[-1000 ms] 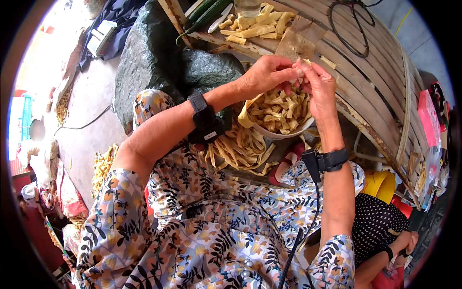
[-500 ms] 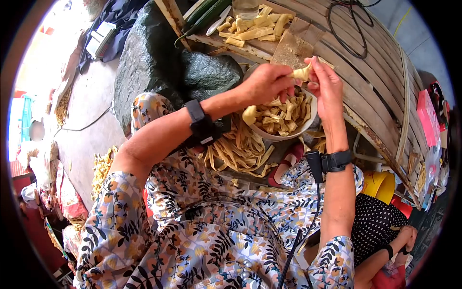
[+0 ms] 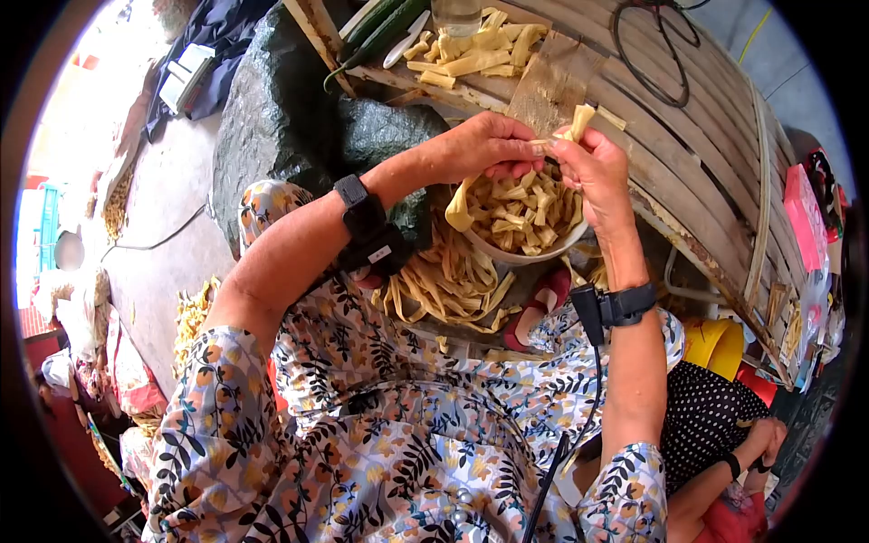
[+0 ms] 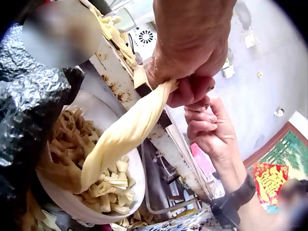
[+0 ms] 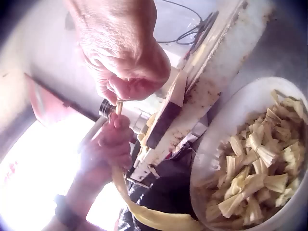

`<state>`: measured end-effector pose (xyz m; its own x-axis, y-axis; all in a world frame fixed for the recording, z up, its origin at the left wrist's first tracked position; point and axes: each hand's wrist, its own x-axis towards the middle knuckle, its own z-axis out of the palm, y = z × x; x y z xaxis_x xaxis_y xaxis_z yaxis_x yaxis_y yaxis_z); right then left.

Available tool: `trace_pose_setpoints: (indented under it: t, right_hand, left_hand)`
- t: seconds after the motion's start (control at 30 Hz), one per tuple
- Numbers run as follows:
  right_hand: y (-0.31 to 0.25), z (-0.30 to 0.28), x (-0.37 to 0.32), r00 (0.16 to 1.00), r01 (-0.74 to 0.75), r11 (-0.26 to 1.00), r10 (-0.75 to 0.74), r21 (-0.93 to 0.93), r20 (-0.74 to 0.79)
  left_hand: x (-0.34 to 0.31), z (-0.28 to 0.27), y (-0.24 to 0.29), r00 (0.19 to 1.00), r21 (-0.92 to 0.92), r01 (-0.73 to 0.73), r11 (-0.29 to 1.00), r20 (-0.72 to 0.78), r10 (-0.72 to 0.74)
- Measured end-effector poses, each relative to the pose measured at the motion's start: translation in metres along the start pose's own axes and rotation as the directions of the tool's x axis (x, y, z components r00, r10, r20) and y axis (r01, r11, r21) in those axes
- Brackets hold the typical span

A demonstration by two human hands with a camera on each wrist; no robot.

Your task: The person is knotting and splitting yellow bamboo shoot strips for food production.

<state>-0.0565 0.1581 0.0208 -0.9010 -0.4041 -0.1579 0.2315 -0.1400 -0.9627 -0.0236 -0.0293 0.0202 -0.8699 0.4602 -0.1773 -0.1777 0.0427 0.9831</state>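
Note:
My left hand grips a long, soft, pale yellow strip, whose lower part hangs down to the rim of a white bowl. Close beside it, my right hand pinches a short folded piece of the same yellow stuff, its end sticking up past the fingers. The fingertips of both hands come together over the bowl's far side. Inside the bowl lie many short yellow pieces, pinched in the middle with flared ends.
Longer loose strips lie beneath the bowl. A slatted wooden bench carries more yellow pieces, dark green cucumbers and a black cable. Dark plastic sheeting stands at left; another person's polka-dot garment shows at right.
Half a second ago the hands were apart with a yellow piece stretched between them. Now they have come together slightly lower, and the folded piece stands up from the right hand.

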Motion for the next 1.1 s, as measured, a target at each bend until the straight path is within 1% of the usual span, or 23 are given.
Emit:
trace_pose_setpoints:
  t: [0.03, 0.07, 0.17, 0.2, 0.23, 0.3, 0.33, 0.43, 0.53, 0.63, 0.73, 0.83, 0.93, 1.1]
  right_hand:
    - [-0.002, -0.004, 0.003, 1.0, 0.001, 0.999, -0.001, 0.045, -0.013]
    - [-0.005, -0.009, 0.005, 1.0, 0.002, 0.996, 0.001, 0.09, -0.027]
    - [-0.014, -0.025, 0.013, 0.991, 0.034, 0.993, -0.019, 0.109, -0.134]
    - [-0.014, -0.025, 0.016, 0.986, 0.052, 0.993, -0.034, 0.103, -0.165]
    - [-0.015, -0.024, 0.021, 0.979, 0.068, 0.993, -0.048, 0.096, -0.197]
    - [-0.016, -0.022, 0.031, 0.966, 0.105, 0.989, -0.076, 0.107, -0.248]
    - [-0.015, -0.022, 0.039, 0.959, 0.127, 0.984, -0.09, 0.126, -0.267]
    - [-0.009, -0.023, 0.057, 0.945, 0.188, 0.967, -0.131, 0.17, -0.3]
    - [-0.009, -0.021, 0.065, 0.928, 0.207, 0.959, -0.13, 0.194, -0.349]
    - [-0.007, -0.024, 0.072, 0.927, 0.209, 0.957, -0.129, 0.201, -0.351]
    - [-0.005, -0.023, 0.076, 0.923, 0.205, 0.96, -0.124, 0.191, -0.365]
    - [0.001, -0.026, 0.08, 0.92, 0.196, 0.966, -0.121, 0.171, -0.372]
    - [0.004, -0.027, 0.084, 0.915, 0.168, 0.975, -0.098, 0.148, -0.391]
    - [0.005, -0.027, 0.083, 0.911, 0.154, 0.981, -0.095, 0.115, -0.402]
  left_hand:
    - [0.002, -0.004, 0.002, 1.0, 0.0, 0.011, 1.0, 0.005, -0.011]
    - [0.004, -0.007, 0.002, 0.998, -0.02, 0.035, 0.999, -0.051, -0.036]
    - [0.011, -0.02, 0.006, 0.99, 0.265, -0.09, 0.96, -0.085, 0.116]
    - [0.018, -0.026, 0.004, 0.982, 0.293, -0.128, 0.947, -0.095, 0.162]
    - [0.026, -0.03, 0.005, 0.97, 0.341, -0.141, 0.929, -0.139, 0.198]
    - [0.04, -0.036, 0.007, 0.936, 0.438, -0.158, 0.885, -0.219, 0.276]
    - [0.046, -0.038, 0.007, 0.909, 0.44, -0.189, 0.878, -0.259, 0.326]
    - [0.066, -0.047, 0.001, 0.835, 0.53, -0.193, 0.826, -0.353, 0.421]
    - [0.077, -0.05, 0.0, 0.79, 0.553, -0.227, 0.802, -0.377, 0.484]
    - [0.08, -0.051, 0.003, 0.813, 0.547, -0.168, 0.82, -0.393, 0.429]
    - [0.081, -0.052, 0.004, 0.811, 0.548, -0.143, 0.824, -0.412, 0.415]
    - [0.086, -0.053, 0.0, 0.785, 0.6, -0.172, 0.781, -0.396, 0.477]
    - [0.085, -0.051, 0.001, 0.797, 0.596, -0.134, 0.791, -0.41, 0.444]
    - [0.084, -0.049, 0.002, 0.796, 0.6, -0.125, 0.79, -0.415, 0.441]
